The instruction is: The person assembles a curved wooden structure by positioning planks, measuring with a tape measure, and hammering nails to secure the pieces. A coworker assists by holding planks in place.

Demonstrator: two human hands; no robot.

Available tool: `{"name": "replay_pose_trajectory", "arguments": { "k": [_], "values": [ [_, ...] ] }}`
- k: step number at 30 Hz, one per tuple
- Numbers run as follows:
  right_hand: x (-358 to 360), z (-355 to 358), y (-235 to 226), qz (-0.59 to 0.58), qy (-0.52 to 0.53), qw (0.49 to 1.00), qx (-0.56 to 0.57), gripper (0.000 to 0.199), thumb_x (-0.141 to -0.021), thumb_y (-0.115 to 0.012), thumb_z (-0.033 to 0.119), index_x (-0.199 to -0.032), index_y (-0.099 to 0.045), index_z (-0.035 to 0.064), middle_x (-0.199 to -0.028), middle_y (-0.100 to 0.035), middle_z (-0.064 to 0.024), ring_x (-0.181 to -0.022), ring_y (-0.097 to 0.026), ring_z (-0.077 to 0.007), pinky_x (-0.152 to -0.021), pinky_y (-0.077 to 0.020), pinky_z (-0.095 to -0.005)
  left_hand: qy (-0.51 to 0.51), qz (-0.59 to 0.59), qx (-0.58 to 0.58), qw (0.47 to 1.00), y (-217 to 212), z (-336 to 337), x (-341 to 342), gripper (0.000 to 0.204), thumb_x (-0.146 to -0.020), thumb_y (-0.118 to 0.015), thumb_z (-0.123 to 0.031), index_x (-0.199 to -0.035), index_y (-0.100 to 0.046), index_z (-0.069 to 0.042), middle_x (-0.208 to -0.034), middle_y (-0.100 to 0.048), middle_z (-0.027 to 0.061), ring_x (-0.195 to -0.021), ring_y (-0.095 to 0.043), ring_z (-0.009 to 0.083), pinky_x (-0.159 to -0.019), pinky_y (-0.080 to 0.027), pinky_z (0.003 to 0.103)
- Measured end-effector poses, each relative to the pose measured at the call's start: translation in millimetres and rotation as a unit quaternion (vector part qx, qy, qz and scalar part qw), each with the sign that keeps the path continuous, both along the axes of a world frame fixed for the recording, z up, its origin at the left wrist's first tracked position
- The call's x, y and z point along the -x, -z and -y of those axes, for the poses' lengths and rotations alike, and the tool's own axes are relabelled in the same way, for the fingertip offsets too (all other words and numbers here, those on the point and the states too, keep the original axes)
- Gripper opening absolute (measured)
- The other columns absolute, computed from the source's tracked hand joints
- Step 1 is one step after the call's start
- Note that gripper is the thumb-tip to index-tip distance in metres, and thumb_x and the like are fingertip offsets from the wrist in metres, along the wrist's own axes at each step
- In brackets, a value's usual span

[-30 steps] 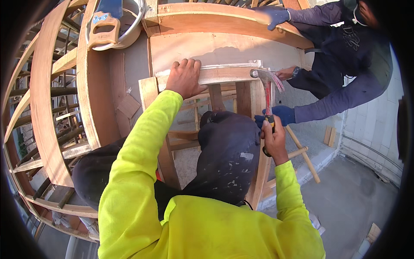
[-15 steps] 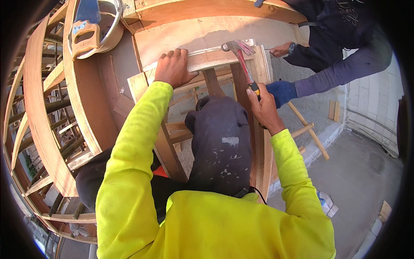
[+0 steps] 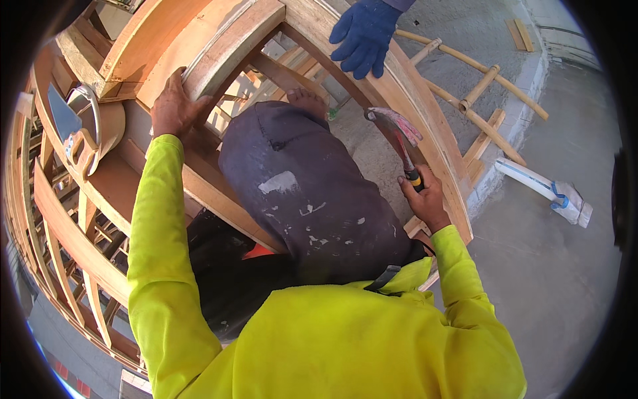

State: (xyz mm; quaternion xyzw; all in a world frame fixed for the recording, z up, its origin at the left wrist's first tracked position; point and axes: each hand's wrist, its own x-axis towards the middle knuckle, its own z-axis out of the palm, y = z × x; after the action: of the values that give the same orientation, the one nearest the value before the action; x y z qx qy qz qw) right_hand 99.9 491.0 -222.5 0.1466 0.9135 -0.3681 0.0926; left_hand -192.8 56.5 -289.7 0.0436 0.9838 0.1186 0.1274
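Note:
My left hand point(image 3: 174, 105) grips the end of a curved timber beam point(image 3: 229, 46) at the upper left, arm in a bright yellow sleeve. My right hand point(image 3: 425, 197) holds a claw hammer point(image 3: 399, 136) by its handle, head raised and pointing up-left beside a curved wooden rib point(image 3: 425, 126). My bent knee in dark, paint-flecked trousers point(image 3: 312, 193) fills the middle, with my bare foot point(image 3: 307, 101) resting on the frame. Another person's blue-gloved hand point(image 3: 364, 34) rests on the same curved rib at the top.
A hand saw point(image 3: 73, 126) lies on a round wooden piece at the left. Curved timber formwork ribs point(image 3: 66, 233) drop away at the lower left. A bamboo ladder point(image 3: 478, 106) and a white pipe piece point(image 3: 545, 189) lie on the concrete slab at the right.
The view has swung so the frame now sits upper left. The hammer has come back from the beam and is raised. The other person has moved out, only a gloved hand showing.

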Motion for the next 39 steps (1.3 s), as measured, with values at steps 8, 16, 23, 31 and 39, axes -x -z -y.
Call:
{"name": "replay_pose_trajectory", "arguments": {
  "k": [8,16,23,31,39],
  "values": [
    [-35,-62,33,-0.134,0.078,0.980,-0.126,0.025,-0.085,-0.071,0.005,-0.108,-0.065,-0.0039,-0.133,-0.058,-0.0181,-0.126,-0.056,-0.0316,-0.107,-0.0410,-0.0369,-0.049,0.046,0.050,0.996,-9,37,-33,0.094,-0.072,-0.083,-0.046,-0.147,-0.042,-0.007,-0.130,-0.065,0.0250,-0.121,-0.062,0.0420,-0.101,-0.049,0.049],
    [-29,-85,72,-0.156,0.142,0.977,-0.030,0.024,-0.085,-0.073,0.009,-0.105,-0.066,-0.0025,-0.126,-0.060,-0.0156,-0.117,-0.059,-0.0318,-0.104,-0.0426,-0.0380,-0.039,0.033,0.077,0.996,1,45,-25,0.077,-0.072,-0.083,-0.045,-0.128,-0.054,0.000,-0.115,-0.069,0.0292,-0.110,-0.065,0.0470,-0.095,-0.051,0.052],
    [-26,-80,76,-0.135,0.207,0.968,-0.031,0.023,-0.085,-0.077,0.011,-0.102,-0.066,-0.0010,-0.125,-0.061,-0.0153,-0.114,-0.059,-0.0296,-0.099,-0.0451,-0.0383,-0.047,0.044,0.083,0.994,-6,39,-20,0.071,-0.070,-0.084,-0.044,-0.119,-0.056,0.000,-0.111,-0.069,0.0293,-0.108,-0.064,0.0481,-0.092,-0.051,0.053],
    [-36,-79,85,-0.118,0.201,0.969,-0.076,0.017,-0.086,-0.077,0.008,-0.090,-0.061,0.0026,-0.130,-0.060,-0.0175,-0.120,-0.059,-0.0320,-0.102,-0.0439,-0.0398,-0.021,0.013,0.123,0.992,-4,37,-31,0.065,-0.068,-0.082,-0.044,-0.110,-0.056,-0.002,-0.101,-0.069,0.0268,-0.100,-0.065,0.0469,-0.088,-0.049,0.054],
    [-34,-80,83,-0.131,0.194,0.970,-0.074,0.019,-0.089,-0.076,0.012,-0.093,-0.061,0.0013,-0.129,-0.062,-0.0168,-0.117,-0.060,-0.0306,-0.100,-0.0451,-0.0381,-0.010,-0.019,0.096,0.995,11,51,-31,0.066,-0.067,-0.081,-0.043,-0.112,-0.057,-0.001,-0.098,-0.069,0.0263,-0.096,-0.065,0.0470,-0.087,-0.048,0.052]
  ]
}}
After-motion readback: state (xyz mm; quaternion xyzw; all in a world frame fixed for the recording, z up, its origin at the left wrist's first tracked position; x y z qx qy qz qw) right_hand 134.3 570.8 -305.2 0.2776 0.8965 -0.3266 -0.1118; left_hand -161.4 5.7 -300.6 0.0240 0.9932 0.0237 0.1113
